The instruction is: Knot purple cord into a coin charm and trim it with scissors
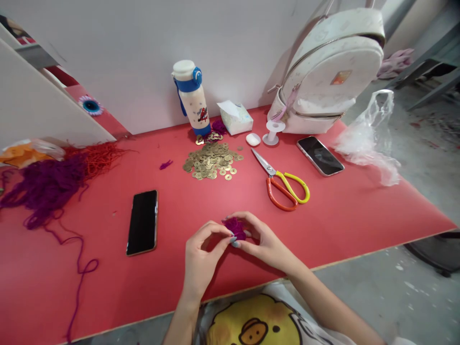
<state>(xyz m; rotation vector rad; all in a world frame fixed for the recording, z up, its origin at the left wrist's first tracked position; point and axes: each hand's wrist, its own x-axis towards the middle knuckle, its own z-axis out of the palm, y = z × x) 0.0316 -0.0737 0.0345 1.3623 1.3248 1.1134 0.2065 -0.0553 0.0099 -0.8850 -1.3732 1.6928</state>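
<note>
Between my two hands, just above the front of the red table [172, 287], is a small bundle of purple yarn [235, 229]. My left hand [204, 249] pinches its near left side between thumb and forefinger. Around its right side curl the fingers of my right hand [260, 242], thumb at the front. Beyond my hands lies a heap of brass-coloured coins with holes [210, 160]. Scissors [282, 184] with one red and one yellow handle rest to the right, blades closed and pointing away.
Purple yarn [50, 184] and red yarn [102, 160] are piled at the left, one strand trailing forward. Phones lie left [143, 223] and right [320, 155]. Behind stand a bottle [192, 98], tissue pack [237, 119], white spool [272, 132], backpack [330, 72] and plastic bag [370, 139].
</note>
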